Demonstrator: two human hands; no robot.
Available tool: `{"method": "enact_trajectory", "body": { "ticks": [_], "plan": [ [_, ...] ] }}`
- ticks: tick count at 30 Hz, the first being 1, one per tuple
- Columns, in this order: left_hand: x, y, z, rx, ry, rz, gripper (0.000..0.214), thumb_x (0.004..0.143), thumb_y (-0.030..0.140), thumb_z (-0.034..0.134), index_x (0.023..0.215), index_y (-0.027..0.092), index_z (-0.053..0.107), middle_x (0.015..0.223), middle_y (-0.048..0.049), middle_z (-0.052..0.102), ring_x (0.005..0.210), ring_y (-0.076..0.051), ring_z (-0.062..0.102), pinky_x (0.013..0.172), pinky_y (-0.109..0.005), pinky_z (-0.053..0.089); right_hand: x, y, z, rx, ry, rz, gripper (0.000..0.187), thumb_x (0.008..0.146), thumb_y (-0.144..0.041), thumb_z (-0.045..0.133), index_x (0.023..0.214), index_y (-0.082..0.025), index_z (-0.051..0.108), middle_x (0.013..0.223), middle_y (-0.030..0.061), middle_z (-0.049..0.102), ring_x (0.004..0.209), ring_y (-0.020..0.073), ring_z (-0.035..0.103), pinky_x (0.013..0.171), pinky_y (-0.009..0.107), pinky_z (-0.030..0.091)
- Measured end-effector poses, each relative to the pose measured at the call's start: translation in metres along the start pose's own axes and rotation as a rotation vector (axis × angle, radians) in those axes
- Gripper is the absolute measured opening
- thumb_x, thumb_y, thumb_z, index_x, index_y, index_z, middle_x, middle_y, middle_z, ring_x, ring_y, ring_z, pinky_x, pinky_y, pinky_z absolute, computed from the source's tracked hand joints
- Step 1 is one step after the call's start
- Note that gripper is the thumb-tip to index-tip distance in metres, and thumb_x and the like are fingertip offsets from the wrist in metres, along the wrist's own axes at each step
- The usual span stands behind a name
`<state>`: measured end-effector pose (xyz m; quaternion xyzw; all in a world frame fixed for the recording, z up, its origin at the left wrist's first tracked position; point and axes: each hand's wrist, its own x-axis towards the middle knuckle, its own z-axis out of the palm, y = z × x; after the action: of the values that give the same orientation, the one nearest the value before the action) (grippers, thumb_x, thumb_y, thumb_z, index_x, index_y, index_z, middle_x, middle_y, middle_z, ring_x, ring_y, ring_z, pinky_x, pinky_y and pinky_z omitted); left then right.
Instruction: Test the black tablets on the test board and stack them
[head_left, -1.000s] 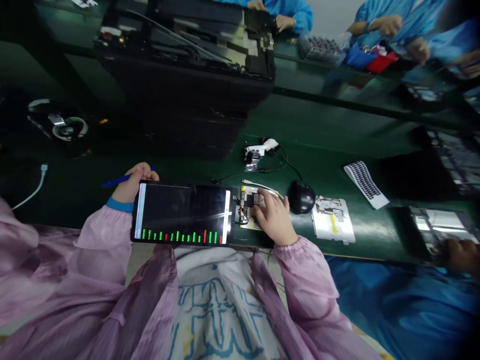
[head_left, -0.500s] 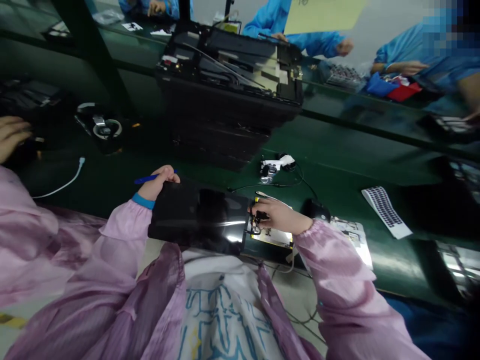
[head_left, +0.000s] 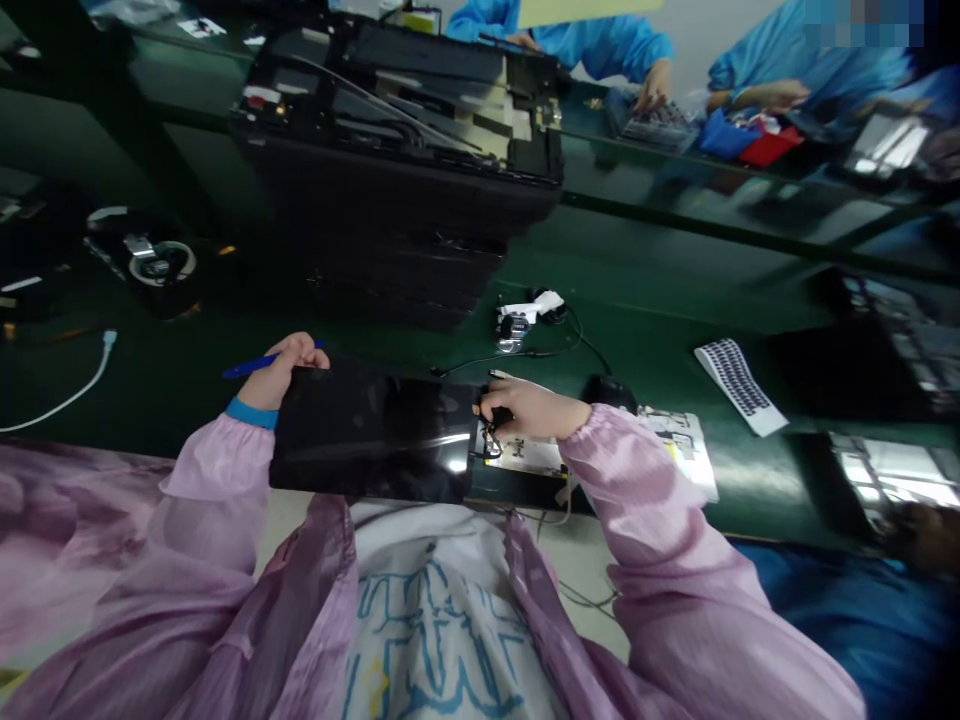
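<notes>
A glossy black screen panel (head_left: pixel 367 430) lies in front of me at the table's near edge. My left hand (head_left: pixel 289 365) is closed at its upper left corner, with a blue pen-like tool (head_left: pixel 251 366) held across the fingers. At the panel's right edge my right hand (head_left: pixel 529 408) pinches a small black cable end; the fingers partly hide it. Beneath that hand is a silvery board with yellow edges (head_left: pixel 525 457), partly covered by it. A thin dark cable (head_left: pixel 489 448) runs between panel and board.
A tall stack of black device housings (head_left: pixel 405 200) stands ahead. Behind my right hand are a wired clip-like device (head_left: pixel 517 325) and a black mouse (head_left: pixel 609 392). A sticker strip (head_left: pixel 739 385) lies to the right, a white cable (head_left: pixel 67 405) to the left. Co-workers in blue sleeves sit across.
The view has shifted, so the scene sits further left and slightly higher. Both hands keep their places on the panel. A neighbour's hand at the far left has left view; a co-worker's hand reaches into a tray.
</notes>
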<state>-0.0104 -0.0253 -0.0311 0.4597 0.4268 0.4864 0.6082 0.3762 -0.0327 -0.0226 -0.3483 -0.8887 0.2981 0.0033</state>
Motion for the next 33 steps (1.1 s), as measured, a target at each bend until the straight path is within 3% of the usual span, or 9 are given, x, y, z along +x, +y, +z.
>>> {"method": "enact_trajectory", "body": {
  "ticks": [4, 7, 12, 17, 25, 33],
  "plan": [
    [0.001, 0.004, 0.003, -0.036, -0.017, 0.018, 0.05, 0.074, 0.064, 0.067, 0.068, 0.018, 0.047, 0.063, -0.0031, 0.063, 0.053, -0.014, 0.057, 0.051, -0.024, 0.046, -0.005, 0.001, 0.003, 0.007, 0.089, 0.048, 0.021, 0.06, -0.012, 0.077, 0.068, -0.021, 0.06, 0.082, -0.0016, 0.058, 0.08, 0.0164, 0.055, 0.077, 0.031, 0.043],
    [0.004, 0.005, 0.0, -0.042, -0.05, -0.003, 0.05, 0.073, 0.064, 0.068, 0.069, 0.018, 0.048, 0.065, -0.0036, 0.065, 0.053, -0.015, 0.058, 0.051, -0.025, 0.047, -0.017, -0.005, 0.014, 0.014, 0.234, 0.136, 0.02, 0.062, -0.012, 0.075, 0.071, -0.021, 0.061, 0.081, -0.0007, 0.057, 0.078, 0.0175, 0.055, 0.074, 0.032, 0.044],
    [0.011, -0.002, -0.017, -0.001, -0.139, -0.045, 0.047, 0.071, 0.065, 0.068, 0.069, 0.02, 0.051, 0.068, -0.0033, 0.065, 0.053, -0.017, 0.057, 0.051, -0.029, 0.045, -0.041, -0.028, 0.057, 0.039, 0.577, 0.368, 0.004, 0.078, -0.016, 0.061, 0.079, -0.019, 0.062, 0.082, 0.0059, 0.059, 0.076, 0.0212, 0.057, 0.07, 0.037, 0.049],
    [0.016, -0.015, -0.028, -0.017, -0.177, -0.008, 0.03, 0.075, 0.059, 0.061, 0.071, 0.03, 0.057, 0.067, -0.0043, 0.065, 0.05, -0.021, 0.052, 0.044, -0.032, 0.035, -0.042, -0.046, 0.089, 0.084, 0.815, 0.506, 0.014, 0.086, -0.021, 0.052, 0.094, -0.019, 0.064, 0.088, 0.0096, 0.062, 0.081, 0.0246, 0.06, 0.074, 0.042, 0.052],
    [0.015, -0.009, -0.025, -0.008, -0.155, -0.073, 0.036, 0.072, 0.06, 0.065, 0.07, 0.026, 0.055, 0.066, -0.0023, 0.064, 0.052, -0.019, 0.053, 0.047, -0.032, 0.038, -0.03, -0.054, 0.092, 0.073, 0.952, 0.559, 0.021, 0.087, -0.02, 0.048, 0.086, -0.02, 0.069, 0.087, 0.0105, 0.064, 0.083, 0.0261, 0.061, 0.077, 0.045, 0.052],
    [0.01, -0.005, -0.019, -0.024, -0.143, -0.085, 0.028, 0.07, 0.057, 0.067, 0.069, 0.031, 0.059, 0.069, -0.0042, 0.066, 0.055, -0.022, 0.053, 0.052, -0.035, 0.035, -0.024, -0.059, 0.094, 0.026, 0.948, 0.595, 0.019, 0.087, -0.015, 0.043, 0.084, -0.018, 0.062, 0.083, 0.0117, 0.061, 0.08, 0.0271, 0.057, 0.072, 0.043, 0.049]
  ]
}}
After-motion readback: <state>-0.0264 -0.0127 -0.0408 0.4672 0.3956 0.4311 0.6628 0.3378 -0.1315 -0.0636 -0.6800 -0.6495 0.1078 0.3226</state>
